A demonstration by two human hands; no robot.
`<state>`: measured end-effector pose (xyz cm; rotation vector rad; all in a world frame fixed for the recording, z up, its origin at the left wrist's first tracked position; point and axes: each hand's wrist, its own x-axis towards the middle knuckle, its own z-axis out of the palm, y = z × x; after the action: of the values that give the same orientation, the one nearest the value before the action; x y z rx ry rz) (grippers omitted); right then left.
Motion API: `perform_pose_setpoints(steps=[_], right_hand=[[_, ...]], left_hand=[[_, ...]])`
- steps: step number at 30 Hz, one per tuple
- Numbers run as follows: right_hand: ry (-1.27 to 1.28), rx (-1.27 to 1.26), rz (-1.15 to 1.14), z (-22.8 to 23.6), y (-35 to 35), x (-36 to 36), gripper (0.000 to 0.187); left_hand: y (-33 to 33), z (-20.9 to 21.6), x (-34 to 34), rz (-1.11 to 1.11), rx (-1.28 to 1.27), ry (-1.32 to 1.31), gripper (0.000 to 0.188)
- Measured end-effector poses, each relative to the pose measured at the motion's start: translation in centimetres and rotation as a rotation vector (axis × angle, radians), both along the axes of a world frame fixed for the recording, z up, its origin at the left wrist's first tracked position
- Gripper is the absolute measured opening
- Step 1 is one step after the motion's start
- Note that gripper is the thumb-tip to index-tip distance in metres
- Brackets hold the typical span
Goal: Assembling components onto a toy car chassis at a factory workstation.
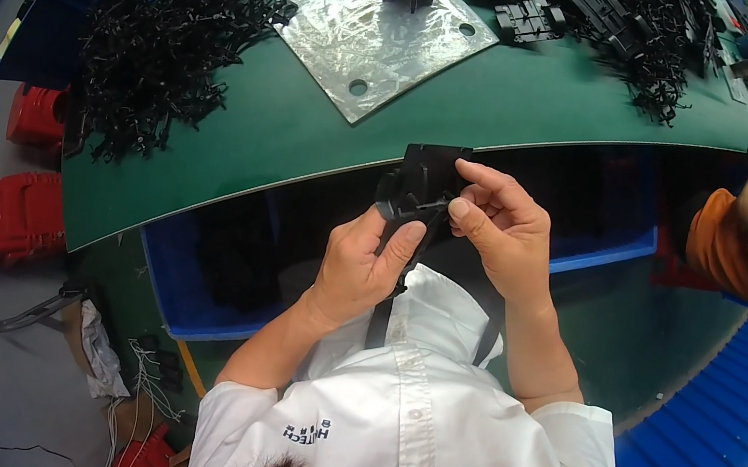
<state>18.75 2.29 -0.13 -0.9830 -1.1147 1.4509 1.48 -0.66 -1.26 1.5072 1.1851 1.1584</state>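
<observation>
In the head view, you hold the black plastic part (430, 170) on your own side of the metal plate (355, 45), a little to its right, near the edge of the green table (552, 96). Your left hand (356, 262) is closed on the left side of this part. Your right hand (511, 236) is at its right side, forefinger and thumb tips apart; whether they have hold of a small piece, I cannot tell. The long axis seems to run from the plate side toward your body, and your right fingertips are nearer to the plate-side end.
</observation>
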Motion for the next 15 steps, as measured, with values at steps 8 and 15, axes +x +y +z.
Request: perform_pose_setpoints(steps=[8, 15], right_hand=[[-0.055, 0.013, 0.008, 0.07, -0.08, 0.10, 0.036], [0.006, -0.018, 0.009, 0.14, -0.17, 0.02, 0.035]], left_hand=[[-0.17, -0.19, -0.14, -0.021, -0.028, -0.025, 0.023], [-0.32, -0.12, -0.14, -0.033, -0.054, -0.080, 0.023]])
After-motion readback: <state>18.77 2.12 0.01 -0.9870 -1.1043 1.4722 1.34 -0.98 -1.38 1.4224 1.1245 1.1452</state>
